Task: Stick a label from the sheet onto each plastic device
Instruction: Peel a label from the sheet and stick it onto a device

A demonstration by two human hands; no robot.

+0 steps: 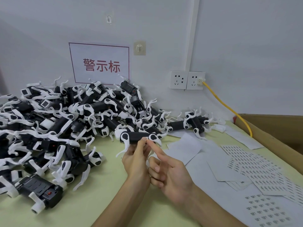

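My left hand (136, 158) holds a black plastic device with white legs (136, 137) up above the table, fingers curled round its underside. My right hand (168, 171) has its index finger stretched out, the tip pressing a small label (146, 138) onto the device's side; the other fingers are loosely curled. Label sheets (255, 169) with rows of small dark labels lie fanned out on the table at the right.
A big heap of the same black-and-white devices (54, 125) covers the left of the pale green table (101, 197). Blank backing papers (185, 148) lie mid-right. A cardboard box (278, 128) stands far right, a yellow cable (229, 107) runs from the wall sockets.
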